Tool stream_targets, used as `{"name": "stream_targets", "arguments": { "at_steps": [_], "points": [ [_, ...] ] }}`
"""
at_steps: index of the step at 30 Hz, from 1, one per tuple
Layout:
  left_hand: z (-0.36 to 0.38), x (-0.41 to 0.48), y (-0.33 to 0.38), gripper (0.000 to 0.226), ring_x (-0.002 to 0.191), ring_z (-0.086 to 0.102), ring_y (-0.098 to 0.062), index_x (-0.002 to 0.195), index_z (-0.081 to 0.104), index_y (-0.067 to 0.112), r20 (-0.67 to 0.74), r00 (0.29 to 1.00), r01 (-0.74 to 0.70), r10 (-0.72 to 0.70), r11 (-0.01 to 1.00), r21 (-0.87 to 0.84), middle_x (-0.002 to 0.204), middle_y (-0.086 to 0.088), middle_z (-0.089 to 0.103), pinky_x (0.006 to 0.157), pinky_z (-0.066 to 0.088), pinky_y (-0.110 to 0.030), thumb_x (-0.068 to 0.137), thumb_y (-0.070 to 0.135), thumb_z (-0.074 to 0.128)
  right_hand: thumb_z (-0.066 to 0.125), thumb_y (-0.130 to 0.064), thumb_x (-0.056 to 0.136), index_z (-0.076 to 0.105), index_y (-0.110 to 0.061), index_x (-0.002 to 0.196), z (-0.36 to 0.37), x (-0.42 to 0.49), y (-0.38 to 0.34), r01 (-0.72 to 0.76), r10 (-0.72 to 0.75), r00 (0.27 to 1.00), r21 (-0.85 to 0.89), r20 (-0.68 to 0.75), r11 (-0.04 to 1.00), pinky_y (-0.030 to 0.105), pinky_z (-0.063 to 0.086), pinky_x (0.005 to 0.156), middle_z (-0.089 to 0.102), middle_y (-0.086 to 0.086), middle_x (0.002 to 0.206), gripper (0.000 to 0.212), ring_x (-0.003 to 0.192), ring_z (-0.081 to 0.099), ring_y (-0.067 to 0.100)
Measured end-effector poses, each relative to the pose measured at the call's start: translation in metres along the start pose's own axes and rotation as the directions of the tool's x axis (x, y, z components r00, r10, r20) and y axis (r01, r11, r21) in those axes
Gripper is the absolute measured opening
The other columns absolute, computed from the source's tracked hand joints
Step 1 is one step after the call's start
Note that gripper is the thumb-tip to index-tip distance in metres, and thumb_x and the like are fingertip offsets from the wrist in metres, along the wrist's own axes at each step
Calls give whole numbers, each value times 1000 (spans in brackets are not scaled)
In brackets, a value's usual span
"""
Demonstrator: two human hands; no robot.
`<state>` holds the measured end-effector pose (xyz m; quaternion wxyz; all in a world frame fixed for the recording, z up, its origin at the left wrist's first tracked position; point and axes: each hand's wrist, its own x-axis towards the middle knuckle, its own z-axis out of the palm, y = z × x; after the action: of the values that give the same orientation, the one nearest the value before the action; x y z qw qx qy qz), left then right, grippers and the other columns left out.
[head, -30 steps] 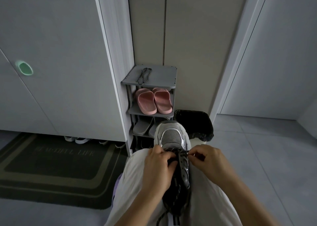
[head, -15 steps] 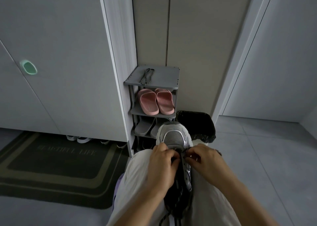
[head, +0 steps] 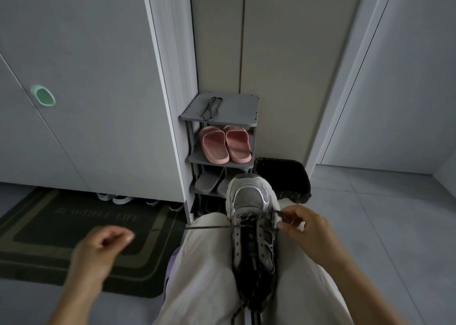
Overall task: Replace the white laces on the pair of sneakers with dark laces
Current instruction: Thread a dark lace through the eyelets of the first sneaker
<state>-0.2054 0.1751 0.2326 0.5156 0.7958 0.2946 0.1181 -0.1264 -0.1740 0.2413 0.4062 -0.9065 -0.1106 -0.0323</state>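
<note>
The sneaker (head: 251, 201) lies on the lap, toe pointing away. The right hand (head: 304, 228) pinches the dark lace (head: 209, 227) beside the eyelets. The other end runs taut toward the left hand (head: 103, 247) — fingers curled, grip too blurred to tell.

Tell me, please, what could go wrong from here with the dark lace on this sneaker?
The left hand holds a long stretch of the dark lace out sideways, while the right hand pinches only a short bit beside the sneaker; the ends may come out uneven. The sneaker only rests on the lap with neither hand gripping it, so a sideways pull could tip it.
</note>
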Motion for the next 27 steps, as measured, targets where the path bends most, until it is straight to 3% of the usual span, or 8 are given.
{"name": "stream_targets", "arguments": {
  "at_steps": [4, 6, 8, 11, 14, 19, 23, 27],
  "points": [
    [-23, 31, -24, 9, 88, 55, -21, 88, 63, 11, -176, 979, 129, -102, 980, 150, 101, -14, 64, 86, 44, -43, 80, 5, 64, 69, -15, 80, 66, -29, 76, 5, -2, -7, -115, 108, 993, 233, 44, 966, 9, 44, 62, 66, -7, 68, 15, 63, 57, -2],
    [-8, 30, -18, 15, 82, 55, -17, 98, 63, 9, -138, 988, -10, 69, 921, 390, 101, -12, 62, 80, 48, -39, 83, 8, 62, 66, -21, 83, 66, -28, 81, 11, -1, -9, -152, 156, 988, 312, 12, 938, 16, 47, 68, 67, -7, 73, 7, 70, 60, 4],
    [23, 13, 4, 26, 80, 52, -12, 110, 61, 11, -33, 956, -251, 292, 870, 424, 102, -3, 57, 73, 45, -28, 85, 13, 61, 66, -26, 83, 66, -26, 81, 17, 0, -13, -172, 177, 984, 321, 15, 931, 15, 47, 67, 67, -6, 72, 2, 71, 60, 7],
    [83, -31, 50, 33, 92, 52, -6, 116, 59, 19, 171, 781, -625, 601, 752, 210, 103, 10, 54, 78, 40, -17, 84, 24, 65, 67, -25, 83, 66, -19, 82, 20, -2, -22, -149, 143, 989, 240, 43, 959, 6, 42, 55, 65, -1, 71, 6, 59, 54, -3],
    [129, -52, 64, 37, 93, 56, -14, 108, 58, 19, 353, 573, -819, 739, 532, 215, 100, 4, 60, 82, 43, -26, 75, 27, 72, 66, -17, 84, 65, -16, 85, 18, -5, -24, -121, 114, 992, 192, 45, 974, 5, 40, 55, 67, 5, 76, 2, 58, 52, -2],
    [133, -45, 65, 26, 59, 53, -12, 78, 57, 17, 374, 558, -830, 741, 503, 242, 64, 8, 54, 56, 41, -24, 66, 8, 78, 66, -22, 83, 64, -31, 82, 14, -11, -16, -137, 132, 990, 135, 46, 981, 10, 43, 62, 68, -8, 74, 9, 66, 59, -2],
    [129, -34, 47, 14, 74, 53, -12, 91, 62, 15, 389, 616, -786, 685, 573, 234, 79, 7, 55, 65, 39, -21, 82, 25, 65, 63, -20, 86, 61, -21, 88, 12, -13, -30, -96, 92, 995, 111, 39, 989, 3, 40, 59, 65, -3, 75, 4, 64, 55, -5],
    [124, -30, 47, 13, 70, 48, -5, 68, 50, 28, 528, 617, -736, 584, 666, 123, 72, 14, 50, 65, 41, -24, 77, 37, 52, 66, -21, 84, 50, -12, 105, 11, -12, -44, -124, 113, 989, 115, 94, 986, -1, 35, 55, 48, -10, 71, 27, 58, 50, -13]
  ]
}}
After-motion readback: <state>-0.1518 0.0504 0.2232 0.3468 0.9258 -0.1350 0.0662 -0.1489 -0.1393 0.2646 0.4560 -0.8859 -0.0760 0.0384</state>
